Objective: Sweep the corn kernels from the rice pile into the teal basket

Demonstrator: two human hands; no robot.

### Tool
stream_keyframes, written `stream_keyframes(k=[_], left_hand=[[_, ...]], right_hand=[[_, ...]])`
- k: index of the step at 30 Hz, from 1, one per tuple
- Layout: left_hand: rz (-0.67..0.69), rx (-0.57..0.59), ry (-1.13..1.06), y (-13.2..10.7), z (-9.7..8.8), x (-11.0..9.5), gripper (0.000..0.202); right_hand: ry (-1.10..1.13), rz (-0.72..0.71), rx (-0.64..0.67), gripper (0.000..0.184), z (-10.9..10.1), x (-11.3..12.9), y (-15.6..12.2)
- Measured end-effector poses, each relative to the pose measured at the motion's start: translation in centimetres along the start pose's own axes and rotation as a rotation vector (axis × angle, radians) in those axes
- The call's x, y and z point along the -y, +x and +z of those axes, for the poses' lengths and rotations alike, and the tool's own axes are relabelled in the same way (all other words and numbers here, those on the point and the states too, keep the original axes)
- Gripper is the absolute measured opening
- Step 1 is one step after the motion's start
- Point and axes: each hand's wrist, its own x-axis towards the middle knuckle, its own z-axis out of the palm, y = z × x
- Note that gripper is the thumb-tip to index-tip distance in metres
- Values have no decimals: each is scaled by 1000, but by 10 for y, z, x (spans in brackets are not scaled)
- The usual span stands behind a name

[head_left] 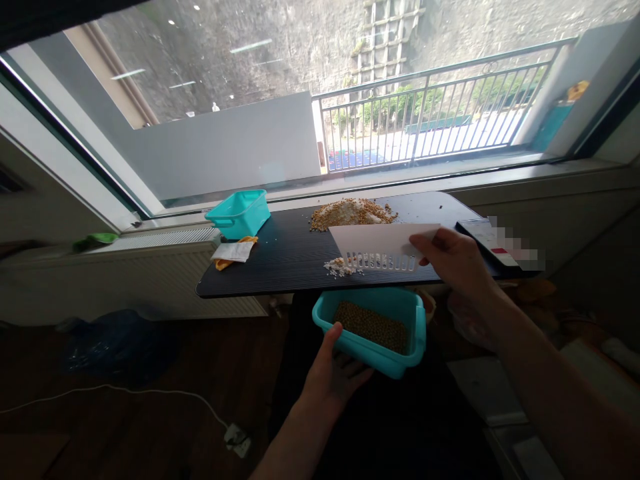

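Note:
My left hand (pixel 333 373) grips the near left rim of a teal tub (pixel 373 330) that is partly filled with brown beans and is held just below the front edge of the black table (pixel 280 257). My right hand (pixel 453 257) holds a white slotted scraper (pixel 383 247) upright on the tabletop near that edge. A small heap of white grains (pixel 343 267) lies by the scraper's left end. A larger pile of mixed yellow and white grains (pixel 353 213) sits at the back of the table.
A second teal tub (pixel 240 212) stands at the table's back left, with a small packet (pixel 234 252) beside it. A flat device (pixel 487 243) lies at the right end. A radiator runs under the window; a cable and plug lie on the floor.

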Motion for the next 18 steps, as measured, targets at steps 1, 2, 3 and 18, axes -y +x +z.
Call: stream_keyframes(k=[1,2,3,18], left_hand=[[0,-2,4,0,0,0,59],[-1,-7,7,0,0,0,60],[0,-13,9,0,0,0,60],[-1,-13,2,1,-1,0,59]], right_hand=[[-6,-5,-3,23,-2,0,-1],[-12,-9,-10,24,-3,1,-2],[-14,-13,-13,25,-4,2,-2],[-15,14,-40,21,-11,7,-17]])
